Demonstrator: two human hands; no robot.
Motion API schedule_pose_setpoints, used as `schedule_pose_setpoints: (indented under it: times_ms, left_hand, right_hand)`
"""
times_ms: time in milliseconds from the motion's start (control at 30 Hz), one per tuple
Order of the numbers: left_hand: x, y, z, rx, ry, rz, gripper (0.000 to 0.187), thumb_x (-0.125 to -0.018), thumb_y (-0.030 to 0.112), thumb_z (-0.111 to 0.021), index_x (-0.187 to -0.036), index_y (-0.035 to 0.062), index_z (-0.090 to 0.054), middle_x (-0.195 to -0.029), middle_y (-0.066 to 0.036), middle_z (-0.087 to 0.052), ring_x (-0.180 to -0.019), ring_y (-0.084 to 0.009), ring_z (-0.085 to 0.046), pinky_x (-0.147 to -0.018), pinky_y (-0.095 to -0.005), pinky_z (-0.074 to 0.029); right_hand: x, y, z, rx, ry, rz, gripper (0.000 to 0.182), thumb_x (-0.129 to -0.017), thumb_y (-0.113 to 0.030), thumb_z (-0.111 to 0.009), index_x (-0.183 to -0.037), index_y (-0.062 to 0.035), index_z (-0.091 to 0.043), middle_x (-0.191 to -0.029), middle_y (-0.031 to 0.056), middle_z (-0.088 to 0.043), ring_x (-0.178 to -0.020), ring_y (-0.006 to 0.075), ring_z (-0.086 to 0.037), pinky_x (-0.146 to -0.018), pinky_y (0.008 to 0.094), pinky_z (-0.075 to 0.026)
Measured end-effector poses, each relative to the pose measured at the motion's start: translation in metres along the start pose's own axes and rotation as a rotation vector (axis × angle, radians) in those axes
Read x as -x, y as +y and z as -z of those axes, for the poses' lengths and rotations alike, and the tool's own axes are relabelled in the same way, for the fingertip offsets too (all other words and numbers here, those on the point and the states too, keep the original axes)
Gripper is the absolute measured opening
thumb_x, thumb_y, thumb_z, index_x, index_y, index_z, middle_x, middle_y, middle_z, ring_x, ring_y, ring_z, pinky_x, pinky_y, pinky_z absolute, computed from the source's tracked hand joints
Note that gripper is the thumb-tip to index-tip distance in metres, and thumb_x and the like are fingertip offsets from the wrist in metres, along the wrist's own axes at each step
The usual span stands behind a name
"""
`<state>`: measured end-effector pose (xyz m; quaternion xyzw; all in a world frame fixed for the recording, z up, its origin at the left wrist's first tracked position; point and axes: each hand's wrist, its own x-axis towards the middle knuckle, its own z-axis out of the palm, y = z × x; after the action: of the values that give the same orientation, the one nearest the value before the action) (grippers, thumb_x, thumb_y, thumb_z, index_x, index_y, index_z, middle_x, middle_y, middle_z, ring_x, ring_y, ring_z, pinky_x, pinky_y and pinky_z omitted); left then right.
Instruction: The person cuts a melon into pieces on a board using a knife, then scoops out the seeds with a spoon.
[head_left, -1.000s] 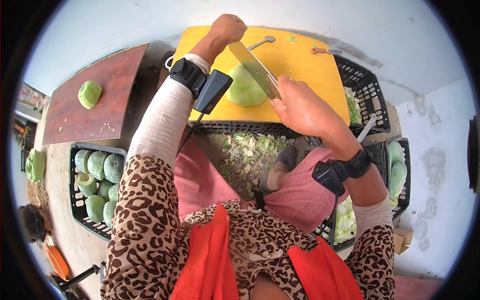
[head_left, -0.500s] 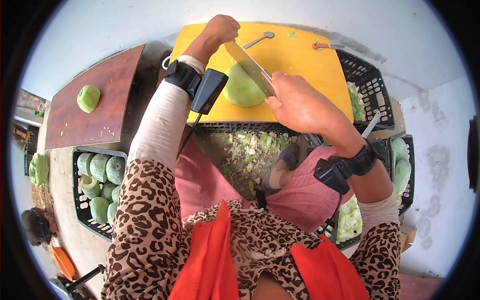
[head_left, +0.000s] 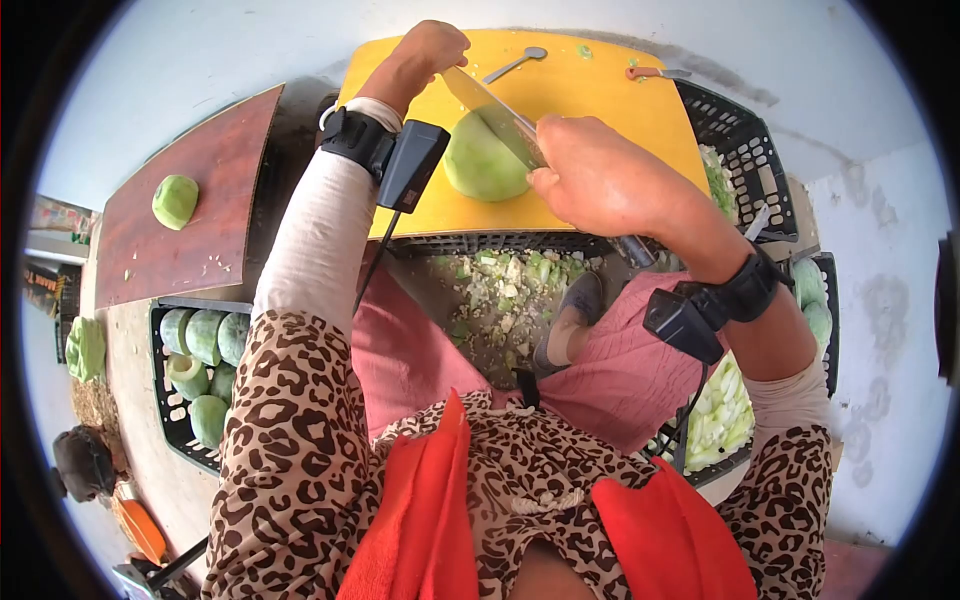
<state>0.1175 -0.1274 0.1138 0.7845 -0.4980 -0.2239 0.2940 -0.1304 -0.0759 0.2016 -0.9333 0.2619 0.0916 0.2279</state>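
A peeled pale green melon [head_left: 478,165] sits on the yellow tabletop [head_left: 625,130]. Across its upper right side lies the wide blade of a large kitchen knife [head_left: 490,112], slanting from upper left to lower right. My right hand [head_left: 605,175] is wrapped round the knife's handle, which it mostly hides. At the blade's far end, my left hand [head_left: 430,50] is closed with its fingers at the tip. Beyond the knife, a spoon-like metal tool [head_left: 515,65] rests on the table.
A small knife [head_left: 655,73] lies at the table's far right. On a brown board [head_left: 215,220] at left sits a peeled melon piece [head_left: 175,202]. Black crates hold unpeeled melons [head_left: 207,420] and pale cut strips [head_left: 715,425]. Scraps [head_left: 510,290] litter the floor.
The view has shifted slightly, so the table sits a little higher in it. Both hands, the knife and the melon keep nearly the same arrangement.
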Motion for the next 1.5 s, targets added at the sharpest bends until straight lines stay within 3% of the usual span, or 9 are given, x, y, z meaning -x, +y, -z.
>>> schedule_pose_setpoints:
  times_ms: [33,133,233,267,433,567,833,1367,1500]
  left_hand:
    - [0.002,0.003,0.001,0.014,0.019,0.031,0.023,-0.081,0.019,-0.062,-0.096,0.0032,-0.068,-0.100,-0.016,-0.067,-0.079,-0.0325,-0.065,-0.067,-0.0394,-0.053]
    - [-0.086,-0.045,-0.025,-1.054,0.045,-0.623,0.022,-0.083,0.018,-0.057,-0.097,0.0053,-0.069,-0.097,-0.018,-0.068,-0.085,-0.0349,-0.064,-0.074,-0.0401,-0.052]
    - [-0.051,-0.023,-0.032,-0.300,0.298,-0.285,0.024,-0.083,0.015,-0.051,-0.095,0.0057,-0.070,-0.097,-0.017,-0.068,-0.091,-0.0340,-0.064,-0.081,-0.0402,-0.051]
    - [-0.023,-0.005,-0.021,-0.165,0.205,-0.181,0.026,-0.082,0.013,-0.048,-0.094,0.0049,-0.069,-0.099,-0.017,-0.068,-0.095,-0.0334,-0.063,-0.085,-0.0386,-0.050]
    - [-0.007,-0.008,-0.015,-0.065,0.159,-0.106,0.025,-0.084,0.013,-0.049,-0.096,0.0045,-0.069,-0.098,-0.014,-0.069,-0.093,-0.0313,-0.064,-0.079,-0.0363,-0.051]
    - [0.019,0.011,0.003,0.115,-0.045,0.089,0.033,-0.088,0.014,-0.044,-0.116,0.0052,-0.059,-0.101,-0.007,-0.067,-0.085,-0.0176,-0.065,-0.077,-0.0358,-0.044]
    - [-0.009,-0.005,-0.019,0.021,0.118,-0.039,0.028,-0.087,0.015,-0.047,-0.100,0.0049,-0.069,-0.106,-0.016,-0.066,-0.097,-0.0351,-0.062,-0.080,-0.0385,-0.051]
    - [-0.005,-0.002,-0.016,0.187,0.080,-0.003,0.023,-0.080,0.013,-0.054,-0.094,0.0039,-0.069,-0.100,-0.017,-0.068,-0.094,-0.0294,-0.064,-0.080,-0.0338,-0.051]
    - [-0.020,-0.012,-0.027,0.122,0.238,-0.087,0.023,-0.079,0.014,-0.054,-0.095,0.0046,-0.068,-0.095,-0.018,-0.069,-0.087,-0.0297,-0.066,-0.078,-0.0330,-0.051]
  right_hand:
    - [0.001,0.000,-0.002,-0.008,0.016,0.013,0.026,-0.085,-0.015,-0.056,-0.087,0.0109,-0.049,-0.079,0.0322,-0.058,-0.080,0.0473,-0.059,-0.071,0.0487,-0.047]
    - [0.007,0.016,-0.030,-0.062,0.187,0.056,0.026,-0.085,-0.014,-0.056,-0.087,0.0103,-0.047,-0.078,0.0322,-0.057,-0.079,0.0481,-0.058,-0.070,0.0496,-0.046]
    - [0.012,0.023,-0.054,-0.150,0.306,0.025,0.025,-0.085,-0.012,-0.055,-0.086,0.0108,-0.046,-0.075,0.0323,-0.057,-0.075,0.0493,-0.058,-0.069,0.0508,-0.046]
    - [0.013,0.022,-0.056,-0.170,0.333,0.019,0.024,-0.084,-0.011,-0.055,-0.084,0.0120,-0.047,-0.074,0.0328,-0.058,-0.074,0.0493,-0.059,-0.068,0.0509,-0.047]
    - [0.008,0.018,-0.042,-0.128,0.205,0.009,0.026,-0.086,-0.014,-0.056,-0.086,0.0103,-0.046,-0.078,0.0323,-0.058,-0.079,0.0484,-0.059,-0.071,0.0504,-0.046]
    - [-0.003,0.002,-0.014,-0.036,0.095,0.018,0.026,-0.085,-0.014,-0.057,-0.085,0.0109,-0.049,-0.080,0.0325,-0.059,-0.081,0.0476,-0.059,-0.072,0.0496,-0.047]
    - [0.006,0.015,-0.047,-0.130,0.206,-0.070,0.028,-0.087,-0.015,-0.055,-0.089,0.0112,-0.047,-0.082,0.0341,-0.058,-0.083,0.0484,-0.059,-0.075,0.0510,-0.046]
    - [0.004,0.012,-0.068,-0.091,0.323,-0.051,0.019,-0.083,-0.005,-0.051,-0.090,0.0117,-0.046,-0.070,0.0322,-0.059,-0.070,0.0476,-0.062,-0.063,0.0515,-0.050]
    - [0.000,0.015,-0.083,-0.114,0.396,-0.059,0.014,-0.081,-0.001,-0.047,-0.088,0.0112,-0.046,-0.067,0.0336,-0.058,-0.068,0.0480,-0.062,-0.060,0.0518,-0.050]
